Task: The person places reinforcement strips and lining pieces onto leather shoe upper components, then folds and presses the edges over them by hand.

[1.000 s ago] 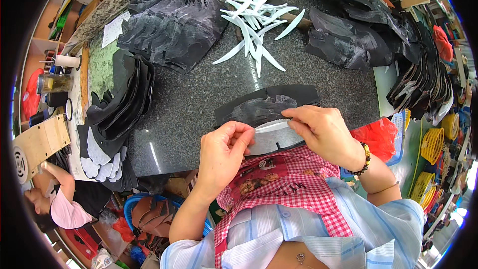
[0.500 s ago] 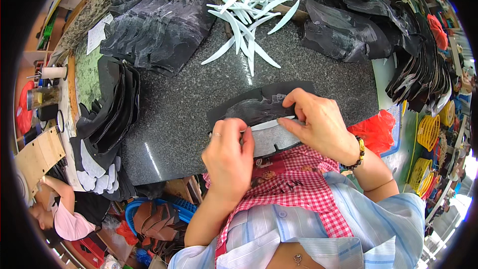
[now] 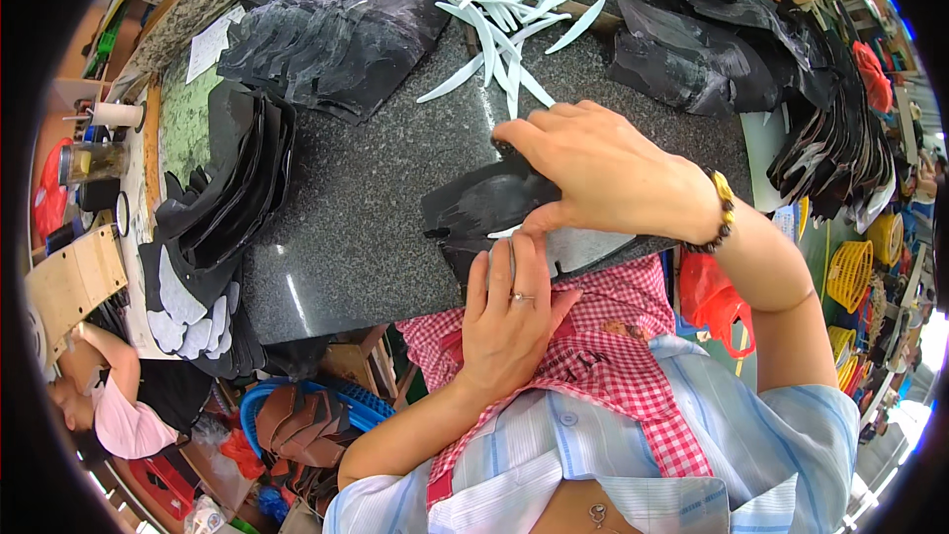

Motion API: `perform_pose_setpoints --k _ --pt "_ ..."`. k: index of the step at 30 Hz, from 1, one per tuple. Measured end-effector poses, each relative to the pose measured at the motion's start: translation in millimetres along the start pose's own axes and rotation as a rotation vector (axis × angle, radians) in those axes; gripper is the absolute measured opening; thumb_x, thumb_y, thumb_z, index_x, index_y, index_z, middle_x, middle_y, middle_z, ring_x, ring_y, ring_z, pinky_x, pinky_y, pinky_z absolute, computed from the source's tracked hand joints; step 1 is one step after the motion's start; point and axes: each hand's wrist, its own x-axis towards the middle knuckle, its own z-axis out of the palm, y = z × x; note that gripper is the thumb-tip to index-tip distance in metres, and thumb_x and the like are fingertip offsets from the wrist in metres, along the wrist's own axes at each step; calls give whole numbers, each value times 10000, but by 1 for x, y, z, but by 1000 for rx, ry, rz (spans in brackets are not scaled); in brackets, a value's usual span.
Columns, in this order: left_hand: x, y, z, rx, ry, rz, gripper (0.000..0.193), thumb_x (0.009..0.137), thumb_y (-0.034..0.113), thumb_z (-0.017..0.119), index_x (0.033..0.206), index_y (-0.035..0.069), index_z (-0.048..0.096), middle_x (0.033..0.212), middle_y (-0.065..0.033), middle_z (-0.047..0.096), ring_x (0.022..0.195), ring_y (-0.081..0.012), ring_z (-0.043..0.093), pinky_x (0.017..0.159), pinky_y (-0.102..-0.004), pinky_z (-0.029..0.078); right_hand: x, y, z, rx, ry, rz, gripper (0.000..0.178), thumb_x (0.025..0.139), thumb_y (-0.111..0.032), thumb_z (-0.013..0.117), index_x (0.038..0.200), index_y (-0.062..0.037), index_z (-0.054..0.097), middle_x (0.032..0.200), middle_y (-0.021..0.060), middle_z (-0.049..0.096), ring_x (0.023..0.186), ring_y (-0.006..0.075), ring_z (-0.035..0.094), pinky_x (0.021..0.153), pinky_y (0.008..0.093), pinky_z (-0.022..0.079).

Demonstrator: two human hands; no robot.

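A curved black leather-like piece (image 3: 482,200) with a grey underside lies near the front edge of the dark stone table. Part of a white crescent strip (image 3: 505,232) shows on it between my hands. My right hand (image 3: 628,173) grips the piece, its index finger curled at the far edge and its thumb on the surface near the strip. My left hand (image 3: 506,321), with a ring on one finger, rests its outstretched fingers on the near edge, thumb apart. My right hand partly hides the piece. Beyond lies a pile of white crescent strips (image 3: 514,5).
Black pieces are stacked at far left (image 3: 331,35), at left (image 3: 247,178) and at right (image 3: 692,59). A blue basket (image 3: 259,405) with brown pieces stands below the table at left. A red plastic bag (image 3: 714,297) hangs at right. Another person (image 3: 133,405) sits at lower left.
My right hand has moved up and to the left over the black piece, now reaching its far edge. My left hand has shifted right and nearer me, its fingers straightened from a pinch.
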Motion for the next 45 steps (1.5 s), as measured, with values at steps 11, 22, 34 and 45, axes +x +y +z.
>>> perform_pose_setpoints --k 11,22,34,45 --pt "-2 10 15 -84 129 -103 682 749 382 719 1265 -23 533 1208 -173 491 1113 -355 493 902 -432 472 -55 -26 -3 -12 25 134 214 740 -78 692 928 -23 606 864 113 559 813 323 596 693 393 491" --pt "4 12 13 -37 98 -106 627 793 408 676 1309 82 532 1174 -156 469 1099 -342 483 917 -414 468 -52 -10 10 -131 65 63 148 695 -19 622 822 -2 547 826 118 516 770 294 594 636 371 508" --pt "11 17 12 98 71 -118 669 730 488 692 1294 151 562 1084 -153 514 1001 -330 533 866 -431 463 -2 3 -6 4 47 43 371 648 -121 736 972 -21 585 947 133 595 955 310 581 800 398 468" --pt "-7 -11 13 -156 151 27 301 808 199 605 1040 10 635 1117 -167 530 1006 -348 559 886 -430 474 -68 -47 34 -63 133 -79 226 664 -73 601 855 33 542 1125 214 600 919 302 612 803 383 530"
